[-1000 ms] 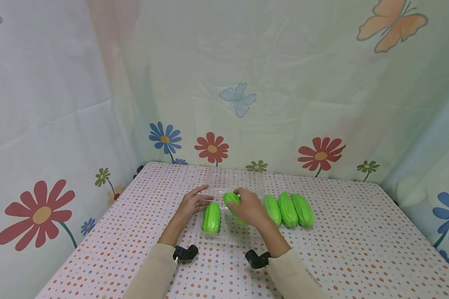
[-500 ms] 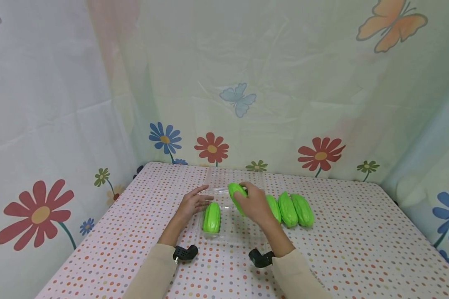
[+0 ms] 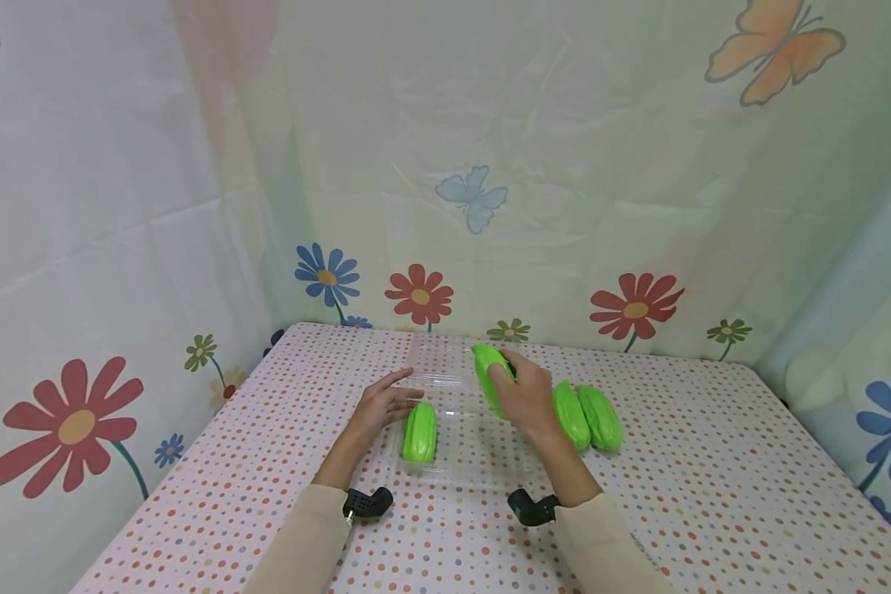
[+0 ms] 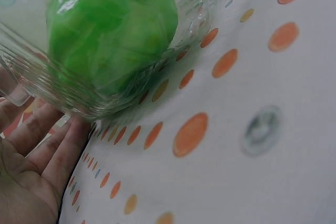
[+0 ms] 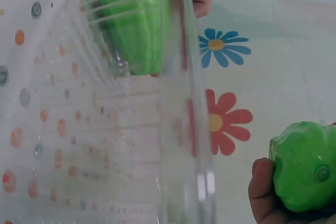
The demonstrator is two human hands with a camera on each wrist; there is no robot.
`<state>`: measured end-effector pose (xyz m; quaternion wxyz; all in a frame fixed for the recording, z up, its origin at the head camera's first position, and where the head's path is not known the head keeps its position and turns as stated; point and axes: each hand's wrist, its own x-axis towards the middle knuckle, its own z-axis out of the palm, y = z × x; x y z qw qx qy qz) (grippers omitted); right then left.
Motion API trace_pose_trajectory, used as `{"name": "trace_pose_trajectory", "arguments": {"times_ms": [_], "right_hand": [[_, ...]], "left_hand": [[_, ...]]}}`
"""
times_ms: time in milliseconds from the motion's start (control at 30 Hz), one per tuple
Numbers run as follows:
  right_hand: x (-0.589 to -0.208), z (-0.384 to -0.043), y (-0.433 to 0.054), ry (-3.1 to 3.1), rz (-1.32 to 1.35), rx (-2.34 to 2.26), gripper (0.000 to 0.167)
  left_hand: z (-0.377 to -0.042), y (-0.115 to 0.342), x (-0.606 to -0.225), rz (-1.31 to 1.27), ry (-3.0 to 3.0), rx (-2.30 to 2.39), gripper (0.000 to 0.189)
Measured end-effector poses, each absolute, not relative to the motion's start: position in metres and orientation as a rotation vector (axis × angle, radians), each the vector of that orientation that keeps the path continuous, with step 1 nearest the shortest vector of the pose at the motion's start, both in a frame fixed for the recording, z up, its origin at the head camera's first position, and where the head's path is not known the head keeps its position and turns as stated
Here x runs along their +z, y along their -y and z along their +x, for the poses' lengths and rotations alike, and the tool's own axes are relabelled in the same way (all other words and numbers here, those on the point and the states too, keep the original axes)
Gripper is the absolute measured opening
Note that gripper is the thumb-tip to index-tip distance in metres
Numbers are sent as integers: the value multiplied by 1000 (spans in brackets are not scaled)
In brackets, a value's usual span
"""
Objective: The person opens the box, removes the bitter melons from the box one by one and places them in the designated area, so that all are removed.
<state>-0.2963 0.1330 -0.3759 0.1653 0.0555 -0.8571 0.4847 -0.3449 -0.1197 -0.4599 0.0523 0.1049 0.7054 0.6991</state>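
Observation:
My right hand (image 3: 530, 396) grips a bright green ridged gourd (image 3: 492, 381) and holds it above the right side of a clear plastic box (image 3: 483, 450). In the right wrist view the fingers curl round this gourd (image 5: 304, 163), beyond the box wall (image 5: 202, 192). Another green gourd (image 3: 420, 433) lies lengthwise in the left part of the box. Beside the box's left wall rests my left hand (image 3: 375, 406), its fingers extended. The left wrist view shows those fingers (image 4: 65, 148) at the box wall, the gourd (image 4: 113, 30) visible through the plastic.
Two more green gourds, one nearer (image 3: 572, 417) and one farther right (image 3: 601, 418), lie side by side right of the box. The clear lid (image 3: 445, 351) lies folded back behind it. A dotted cloth covers the table (image 3: 713, 478); printed curtains (image 3: 564, 206) surround it.
My right hand has raised the gourd up out of the box and moved it to the right, now covering one of the gourds on the table. The left hand has stayed in place.

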Motion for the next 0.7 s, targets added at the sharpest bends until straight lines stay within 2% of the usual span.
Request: {"name": "trace_pose_trajectory", "arguments": {"times_ms": [700], "right_hand": [[-376,-301,-171,2383,-10,1206,48]], "left_hand": [[-346,121,-462,319,-2139,2135,53]]}}
